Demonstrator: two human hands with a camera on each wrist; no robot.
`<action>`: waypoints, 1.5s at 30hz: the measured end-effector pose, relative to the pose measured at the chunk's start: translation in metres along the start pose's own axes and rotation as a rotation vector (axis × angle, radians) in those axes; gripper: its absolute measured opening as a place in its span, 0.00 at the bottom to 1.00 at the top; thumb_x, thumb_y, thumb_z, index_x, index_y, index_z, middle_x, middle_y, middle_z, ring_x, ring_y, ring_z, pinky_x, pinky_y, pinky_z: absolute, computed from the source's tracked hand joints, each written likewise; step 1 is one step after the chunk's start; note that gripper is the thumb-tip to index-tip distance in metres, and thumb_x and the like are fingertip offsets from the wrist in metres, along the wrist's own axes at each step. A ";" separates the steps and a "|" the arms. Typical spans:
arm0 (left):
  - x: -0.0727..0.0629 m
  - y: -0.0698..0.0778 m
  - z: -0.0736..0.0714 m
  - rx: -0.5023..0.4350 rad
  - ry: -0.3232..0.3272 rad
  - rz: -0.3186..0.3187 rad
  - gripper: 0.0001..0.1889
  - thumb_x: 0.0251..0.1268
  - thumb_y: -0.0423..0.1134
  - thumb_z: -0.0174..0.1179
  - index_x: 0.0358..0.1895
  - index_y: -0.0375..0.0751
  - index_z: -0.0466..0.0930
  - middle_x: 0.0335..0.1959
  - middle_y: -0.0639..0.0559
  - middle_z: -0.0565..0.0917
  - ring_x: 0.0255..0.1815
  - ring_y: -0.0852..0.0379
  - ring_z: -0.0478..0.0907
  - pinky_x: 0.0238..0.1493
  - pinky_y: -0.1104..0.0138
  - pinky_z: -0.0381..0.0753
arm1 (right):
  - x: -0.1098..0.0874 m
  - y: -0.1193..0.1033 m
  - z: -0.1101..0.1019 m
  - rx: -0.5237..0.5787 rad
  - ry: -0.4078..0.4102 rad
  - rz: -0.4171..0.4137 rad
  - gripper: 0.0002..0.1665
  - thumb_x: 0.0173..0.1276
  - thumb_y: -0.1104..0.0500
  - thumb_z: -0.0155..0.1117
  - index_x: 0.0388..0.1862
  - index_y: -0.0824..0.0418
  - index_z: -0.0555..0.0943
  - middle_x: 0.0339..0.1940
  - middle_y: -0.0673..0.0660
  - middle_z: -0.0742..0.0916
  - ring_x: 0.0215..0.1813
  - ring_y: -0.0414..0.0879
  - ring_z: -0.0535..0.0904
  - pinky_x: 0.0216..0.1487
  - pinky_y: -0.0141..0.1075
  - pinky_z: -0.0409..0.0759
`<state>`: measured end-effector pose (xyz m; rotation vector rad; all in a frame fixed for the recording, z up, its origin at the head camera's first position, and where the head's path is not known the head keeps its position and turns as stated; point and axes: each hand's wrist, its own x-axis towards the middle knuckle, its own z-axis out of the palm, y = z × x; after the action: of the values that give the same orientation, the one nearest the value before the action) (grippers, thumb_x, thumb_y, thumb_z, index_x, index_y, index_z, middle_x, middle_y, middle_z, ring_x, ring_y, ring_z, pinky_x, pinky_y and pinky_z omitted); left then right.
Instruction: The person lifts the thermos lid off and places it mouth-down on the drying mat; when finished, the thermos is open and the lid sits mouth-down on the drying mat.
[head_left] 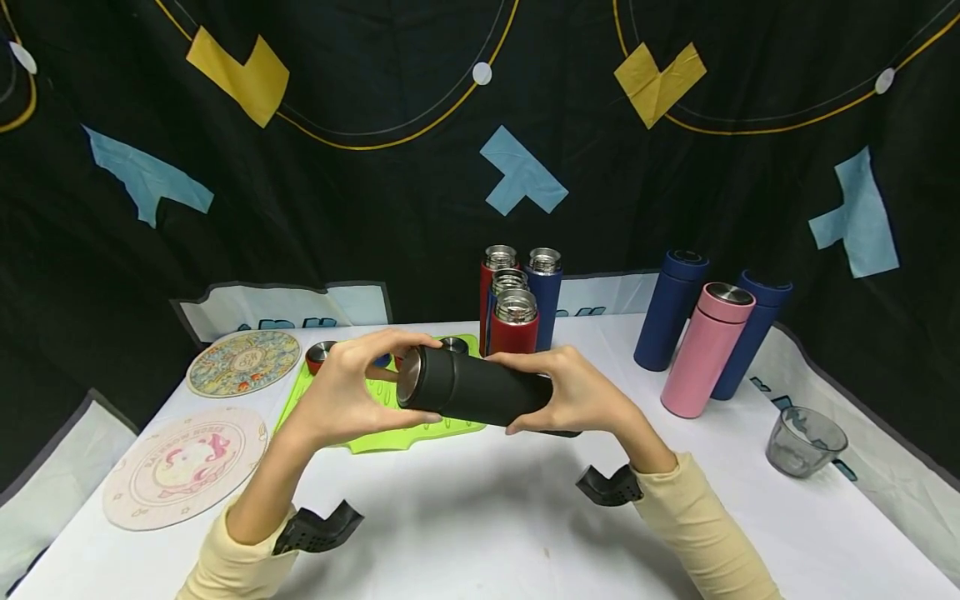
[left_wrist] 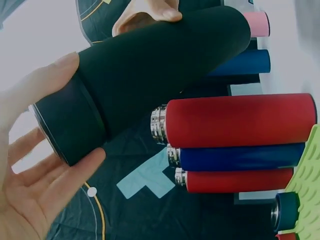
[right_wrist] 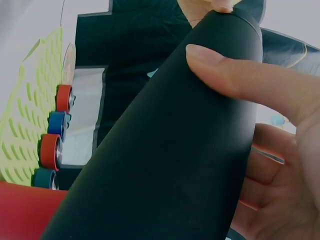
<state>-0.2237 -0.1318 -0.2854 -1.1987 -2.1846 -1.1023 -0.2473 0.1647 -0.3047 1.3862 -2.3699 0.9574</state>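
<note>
A black thermos bottle is held in the air above the table, lying nearly sideways with its lid toward the left. My left hand grips that lid between thumb and fingers. Around the body of the bottle, toward its base, my right hand curls its thumb and fingers. Lid and body meet at a visible seam in the left wrist view; whether they are loosened I cannot tell. Behind the bottle lies a lime-green mat, partly hidden, with several removed lids, one being a red lid.
Several lidless bottles, such as a red bottle, stand upright behind the hands. At the right are a pink bottle, two navy bottles, one a navy bottle, and a glass cup. Two round placemats, including a pink placemat, lie left.
</note>
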 end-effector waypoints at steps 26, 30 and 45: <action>-0.001 -0.001 -0.001 -0.038 -0.038 0.010 0.35 0.41 0.38 0.80 0.59 0.48 0.78 0.58 0.53 0.78 0.54 0.55 0.77 0.42 0.65 0.84 | -0.004 -0.002 -0.011 -0.039 -0.024 0.022 0.43 0.46 0.49 0.82 0.63 0.56 0.77 0.48 0.51 0.86 0.39 0.40 0.82 0.39 0.34 0.83; -0.001 0.000 0.001 -0.045 -0.009 -0.082 0.33 0.43 0.41 0.79 0.59 0.49 0.78 0.56 0.53 0.79 0.47 0.55 0.79 0.39 0.65 0.85 | -0.005 -0.005 -0.010 -0.081 -0.008 0.013 0.44 0.45 0.52 0.83 0.63 0.56 0.76 0.49 0.51 0.86 0.40 0.41 0.82 0.41 0.33 0.83; -0.001 0.005 0.002 -0.046 -0.037 -0.087 0.35 0.43 0.41 0.79 0.61 0.51 0.76 0.58 0.55 0.77 0.53 0.55 0.76 0.45 0.65 0.83 | -0.006 -0.007 -0.014 -0.082 0.011 0.024 0.44 0.44 0.54 0.84 0.63 0.54 0.77 0.48 0.50 0.86 0.41 0.41 0.82 0.41 0.34 0.83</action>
<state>-0.2194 -0.1292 -0.2848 -1.1618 -2.2701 -1.1804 -0.2400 0.1759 -0.2944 1.3227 -2.3942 0.8607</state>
